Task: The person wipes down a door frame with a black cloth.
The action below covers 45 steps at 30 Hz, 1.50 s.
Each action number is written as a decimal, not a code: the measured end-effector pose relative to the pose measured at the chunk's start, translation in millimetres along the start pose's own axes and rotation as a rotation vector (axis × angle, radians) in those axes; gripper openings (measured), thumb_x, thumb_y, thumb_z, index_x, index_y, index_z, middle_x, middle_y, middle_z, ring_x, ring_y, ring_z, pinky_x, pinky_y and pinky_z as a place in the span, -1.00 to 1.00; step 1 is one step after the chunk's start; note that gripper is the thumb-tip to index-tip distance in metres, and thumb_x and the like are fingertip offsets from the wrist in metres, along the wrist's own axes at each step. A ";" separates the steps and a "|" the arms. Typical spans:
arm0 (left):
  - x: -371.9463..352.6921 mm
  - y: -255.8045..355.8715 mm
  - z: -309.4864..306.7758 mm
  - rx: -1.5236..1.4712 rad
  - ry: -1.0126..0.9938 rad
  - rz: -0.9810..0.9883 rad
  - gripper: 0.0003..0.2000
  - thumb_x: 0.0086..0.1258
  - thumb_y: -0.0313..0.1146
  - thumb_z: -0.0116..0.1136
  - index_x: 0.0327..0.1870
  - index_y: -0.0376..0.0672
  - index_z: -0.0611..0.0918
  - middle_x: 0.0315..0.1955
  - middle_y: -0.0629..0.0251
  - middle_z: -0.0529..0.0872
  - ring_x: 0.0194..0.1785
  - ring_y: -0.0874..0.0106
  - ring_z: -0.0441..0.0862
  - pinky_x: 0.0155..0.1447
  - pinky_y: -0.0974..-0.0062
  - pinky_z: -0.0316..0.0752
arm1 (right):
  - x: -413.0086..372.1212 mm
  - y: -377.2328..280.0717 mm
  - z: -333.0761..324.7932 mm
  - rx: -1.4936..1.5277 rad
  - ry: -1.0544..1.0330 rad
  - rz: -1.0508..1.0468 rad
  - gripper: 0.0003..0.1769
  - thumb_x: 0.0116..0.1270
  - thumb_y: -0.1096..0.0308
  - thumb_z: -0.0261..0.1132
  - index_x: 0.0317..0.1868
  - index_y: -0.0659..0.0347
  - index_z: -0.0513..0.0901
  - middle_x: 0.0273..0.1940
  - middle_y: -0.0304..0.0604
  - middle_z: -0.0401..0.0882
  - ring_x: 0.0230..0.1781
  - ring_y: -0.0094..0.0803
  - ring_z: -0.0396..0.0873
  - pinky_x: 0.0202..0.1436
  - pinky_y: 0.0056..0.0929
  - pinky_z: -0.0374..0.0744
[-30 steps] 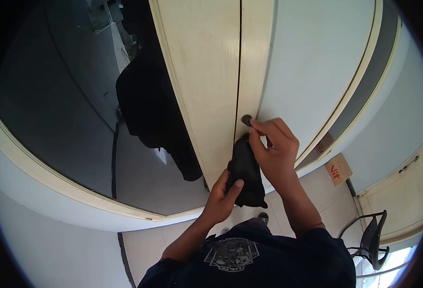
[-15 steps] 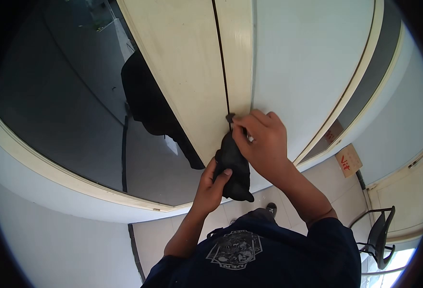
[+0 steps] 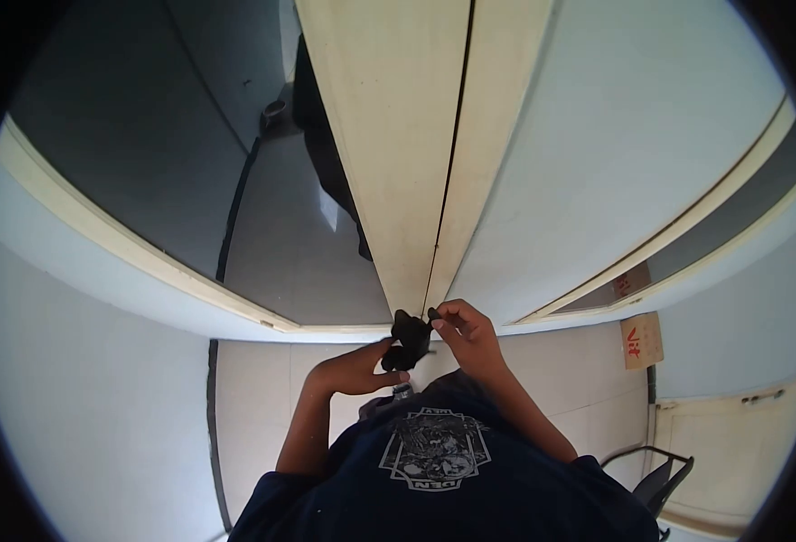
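A crumpled black cloth-like bundle (image 3: 407, 345) is in front of me at the lower end of the wardrobe doors. My left hand (image 3: 355, 370) grips it from the left, thumb below and fingers behind it. On its upper right, my right hand (image 3: 467, 336) pinches a small dark piece (image 3: 433, 314) between thumb and fingertips. I cannot tell whether this piece belongs to the bundle. Both hands are close to my body, over the floor beside the cream door panel (image 3: 398, 135). A narrow dark gap (image 3: 457, 117) runs down the panel towards my right hand.
A dark mirrored panel (image 3: 145, 163) on the left reflects the floor and a dark figure. To the right is a pale blue-white panel (image 3: 633, 135). A cardboard box (image 3: 642, 341) stands by the right wall, with a black-framed chair (image 3: 660, 479) behind on that side.
Both hands and the black bundle have moved down the doors, closer to my body. The bundle looks more bunched up. My right hand has left its higher place at the gap.
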State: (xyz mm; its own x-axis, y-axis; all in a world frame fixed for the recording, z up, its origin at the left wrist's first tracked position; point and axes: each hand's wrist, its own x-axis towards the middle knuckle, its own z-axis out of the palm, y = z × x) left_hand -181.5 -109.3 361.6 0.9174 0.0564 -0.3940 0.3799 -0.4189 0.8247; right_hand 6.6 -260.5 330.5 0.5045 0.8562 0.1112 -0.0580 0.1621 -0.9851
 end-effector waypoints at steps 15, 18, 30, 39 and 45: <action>67.6 51.5 167.5 -0.650 1.131 -0.063 -0.83 0.49 -0.48 0.25 0.03 -0.26 0.69 -0.11 0.27 0.75 0.02 0.51 0.69 0.14 0.49 0.57 | -1.0 67.4 -95.2 0.226 -0.788 0.557 -0.75 0.54 0.42 0.23 0.14 0.33 0.57 0.06 -0.21 0.64 0.14 -0.50 0.56 0.32 -0.45 0.47; 91.9 59.2 199.2 -0.632 1.434 -0.026 -0.89 0.50 -0.50 0.20 -0.03 -0.25 0.66 -0.17 0.27 0.75 0.00 0.50 0.69 0.09 0.49 0.57 | -11.7 80.6 -108.9 0.159 -0.903 0.467 -0.64 0.47 0.36 0.34 0.20 0.28 0.55 0.12 -0.20 0.61 0.19 -0.53 0.51 0.32 -0.47 0.44; 160.8 -15.3 237.7 -1.106 1.408 -0.023 -0.78 0.54 -0.42 0.20 0.11 -0.26 0.67 -0.16 0.38 0.77 -0.10 0.59 0.69 0.03 0.57 0.58 | -14.5 136.0 -148.3 0.085 -0.841 1.000 -0.68 0.51 0.28 0.21 0.14 0.30 0.53 -0.21 -0.12 0.68 -0.31 -0.36 0.69 -0.21 -0.35 0.66; 254.9 -85.4 269.8 -1.616 1.535 0.188 -0.80 0.58 -0.34 0.14 0.08 -0.22 0.51 -0.28 0.33 0.74 -0.39 0.62 0.62 -0.36 0.57 0.52 | -16.3 198.6 -175.0 0.141 -0.678 1.159 -0.51 0.61 0.13 0.12 0.34 0.31 0.42 0.07 -0.09 0.63 0.01 -0.27 0.66 0.12 -0.22 0.61; 338.4 -151.4 262.1 -1.785 1.700 -0.055 -0.78 0.53 -0.26 0.24 -0.03 -0.21 0.57 -0.40 0.34 0.71 -0.52 0.62 0.51 -0.43 0.57 0.39 | -9.5 233.4 -205.0 0.066 -0.658 1.110 -0.47 0.62 0.06 0.13 0.41 0.22 0.38 0.16 -0.14 0.58 0.21 -0.30 0.53 0.32 -0.18 0.47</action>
State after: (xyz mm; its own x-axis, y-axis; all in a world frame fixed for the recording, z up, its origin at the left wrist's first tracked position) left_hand 40.3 -264.3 -3.0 -0.1547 0.7518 -0.6410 -0.7200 0.3585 0.5942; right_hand 164.9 -331.3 72.6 -0.3558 0.6242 -0.6956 -0.2226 -0.7794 -0.5856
